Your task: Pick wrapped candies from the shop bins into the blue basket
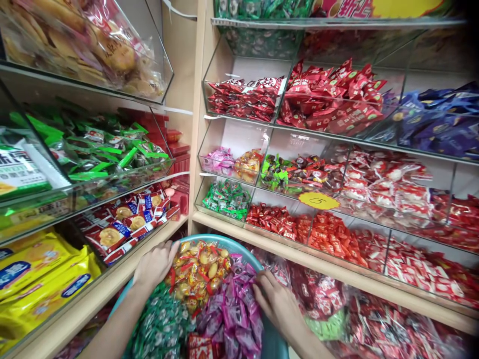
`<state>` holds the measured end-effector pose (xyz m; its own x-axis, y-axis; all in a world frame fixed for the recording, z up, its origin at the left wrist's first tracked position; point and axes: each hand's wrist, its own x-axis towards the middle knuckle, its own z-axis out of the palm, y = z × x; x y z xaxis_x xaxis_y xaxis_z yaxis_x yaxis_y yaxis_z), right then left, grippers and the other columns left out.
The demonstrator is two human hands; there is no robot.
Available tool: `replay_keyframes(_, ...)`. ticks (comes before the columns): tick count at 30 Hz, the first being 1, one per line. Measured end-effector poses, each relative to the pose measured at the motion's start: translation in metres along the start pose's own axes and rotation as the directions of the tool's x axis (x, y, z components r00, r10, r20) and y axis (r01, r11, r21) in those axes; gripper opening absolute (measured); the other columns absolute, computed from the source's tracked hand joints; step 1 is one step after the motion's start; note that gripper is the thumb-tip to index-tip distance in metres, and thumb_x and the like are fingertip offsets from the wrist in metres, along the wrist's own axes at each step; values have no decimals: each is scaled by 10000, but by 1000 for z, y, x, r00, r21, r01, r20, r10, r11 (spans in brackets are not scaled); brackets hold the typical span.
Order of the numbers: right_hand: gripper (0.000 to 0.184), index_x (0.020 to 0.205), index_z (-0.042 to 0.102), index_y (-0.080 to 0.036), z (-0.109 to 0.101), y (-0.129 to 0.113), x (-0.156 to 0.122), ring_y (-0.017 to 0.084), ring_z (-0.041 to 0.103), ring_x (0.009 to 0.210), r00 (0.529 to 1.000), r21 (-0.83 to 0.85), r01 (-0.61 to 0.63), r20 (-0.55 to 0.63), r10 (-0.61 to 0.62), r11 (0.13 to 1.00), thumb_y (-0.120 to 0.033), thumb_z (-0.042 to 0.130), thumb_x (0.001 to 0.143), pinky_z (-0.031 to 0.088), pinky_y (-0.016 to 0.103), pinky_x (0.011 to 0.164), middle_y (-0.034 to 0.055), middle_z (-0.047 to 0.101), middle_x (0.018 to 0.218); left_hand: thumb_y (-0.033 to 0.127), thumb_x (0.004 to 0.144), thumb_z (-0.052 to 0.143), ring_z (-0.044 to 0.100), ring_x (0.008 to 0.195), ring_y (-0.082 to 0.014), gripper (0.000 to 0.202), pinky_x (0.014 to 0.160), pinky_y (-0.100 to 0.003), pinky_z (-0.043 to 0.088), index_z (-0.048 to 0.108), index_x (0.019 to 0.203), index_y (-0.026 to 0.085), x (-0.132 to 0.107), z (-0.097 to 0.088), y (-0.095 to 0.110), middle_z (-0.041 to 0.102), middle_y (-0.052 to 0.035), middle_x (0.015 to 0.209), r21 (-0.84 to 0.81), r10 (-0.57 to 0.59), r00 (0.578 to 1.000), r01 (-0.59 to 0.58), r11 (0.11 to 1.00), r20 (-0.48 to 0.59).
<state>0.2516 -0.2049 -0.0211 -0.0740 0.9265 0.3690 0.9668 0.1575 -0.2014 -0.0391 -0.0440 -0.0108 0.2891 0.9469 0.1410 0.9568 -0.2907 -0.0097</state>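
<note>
A teal plastic basin [220, 242] full of wrapped sweets is low in the middle of the head view. My left hand [156, 265] grips its rim on the left. Across from it, my right hand [276, 298] is closed over the right rim, fingers curled inward beside purple-wrapped sweets [235, 304]. Yellow-and-gold sweets [202, 267] fill the far part of the basin. Dark green sweets [160, 319] lie at the near left, and a red packet [204, 345] shows at the bottom. My arms hide parts of the basin's sides.
Wooden shelving with clear bins meets in a corner behind the basin. Green sweets [226, 199] and red sweets [271, 219] fill low bins on the right. Yellow packets [48, 284] sit at left. Bagged sweets [322, 294] lie below the right shelf edge [337, 279].
</note>
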Motion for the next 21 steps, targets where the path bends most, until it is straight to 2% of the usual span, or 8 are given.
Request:
replay_keyframes(4,210,925,548,-214,-13,-2,13,141,640,691,999,-28,40,-28,-41,999,-304,359,944,496,246,599,43,611,955,262,928,136,631,955,-248,497,733,-364,507,471,1261,108,1,7,-4,629,-170,1112,87,49,999,-49,995,1)
replay_keyframes(7,251,924,564,-193,-40,-4,43,147,631,709,990,-58,100,-93,-105,993,-317,347,948,489,257,616,61,609,948,174,907,189,614,1012,-250,485,745,-362,517,429,1327,153,2,13,-8,588,-170,1205,140,81,997,-82,987,11)
replay_keyframes(10,276,944,583,-177,-86,-10,93,139,612,718,963,-84,179,-187,-192,980,-317,346,949,470,256,633,71,606,947,89,865,247,591,1070,-253,539,780,-371,520,399,1361,232,4,17,-11,534,-149,1300,170,102,995,-102,980,10)
replay_keyframes(12,284,936,592,-165,-120,-17,135,138,606,746,940,-130,214,-243,-241,968,-323,356,947,462,254,666,73,606,946,54,843,254,582,1088,-258,575,794,-380,523,390,1369,241,4,18,-12,508,-148,1334,188,116,993,-116,975,15)
replay_keyframes(16,247,965,594,-148,-179,-29,222,164,601,849,938,-331,198,-210,-276,923,-259,376,934,441,261,721,67,618,944,-25,794,242,545,1149,-266,657,822,-397,525,368,1381,242,4,15,-10,499,-142,1350,237,122,992,-129,963,43)
replay_keyframes(18,245,977,600,-140,-195,-32,260,188,601,898,958,-421,164,-148,-246,892,-212,373,921,438,282,754,75,633,950,-43,777,259,534,1165,-272,680,835,-410,523,374,1376,258,3,14,-9,498,-138,1353,245,115,992,-125,961,54)
replay_keyframes(21,250,1007,614,-137,-202,-31,305,222,597,973,986,-500,117,-48,-162,858,-163,391,897,438,304,799,98,646,1003,-38,777,274,544,1155,-277,673,841,-422,522,394,1364,268,3,13,-8,501,-142,1350,233,108,992,-119,965,57)
